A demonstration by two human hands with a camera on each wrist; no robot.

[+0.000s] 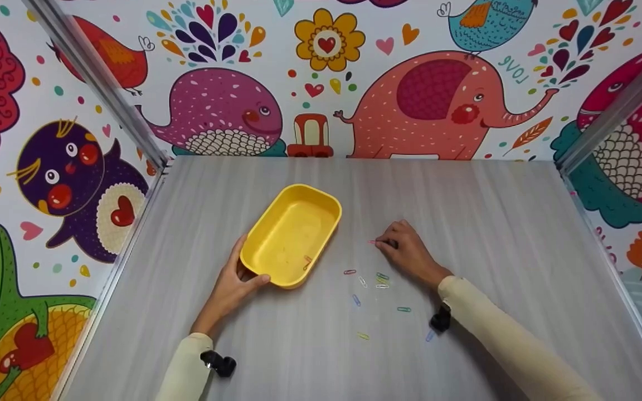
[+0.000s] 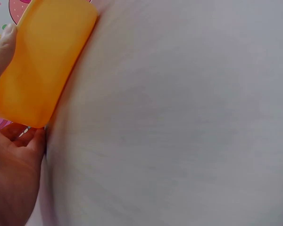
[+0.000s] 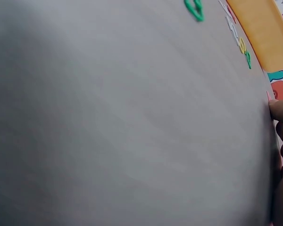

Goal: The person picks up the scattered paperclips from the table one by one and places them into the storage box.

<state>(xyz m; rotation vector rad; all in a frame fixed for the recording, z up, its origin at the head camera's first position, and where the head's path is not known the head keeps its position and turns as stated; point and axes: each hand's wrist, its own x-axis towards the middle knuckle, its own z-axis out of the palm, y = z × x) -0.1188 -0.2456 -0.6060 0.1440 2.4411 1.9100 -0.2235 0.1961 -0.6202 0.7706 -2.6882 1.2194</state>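
In the head view my left hand [image 1: 233,291] holds the near-left corner of a yellow plastic tub [image 1: 293,223], thumb over the rim and fingers along the outer side. Two or so orange-red paper clips [image 1: 307,262] lie inside it near the right wall. The left wrist view shows the tub's outer wall [image 2: 47,56] between thumb and fingers. To the right of the tub, my right hand [image 1: 410,253] pinches a pink-red paper clip [image 1: 372,241] between thumb and finger, low over the table. In the right wrist view that clip [image 3: 269,96] sticks out past the fingertips.
Loose paper clips lie between the hands: a red one [image 1: 350,272], a white one [image 1: 362,282], a small cluster with a green one [image 1: 382,275], blue [image 1: 356,301], green [image 1: 404,309], yellow [image 1: 363,336], and blue by the right wrist [image 1: 430,336]. Cartoon-printed walls enclose the grey table [image 1: 276,345].
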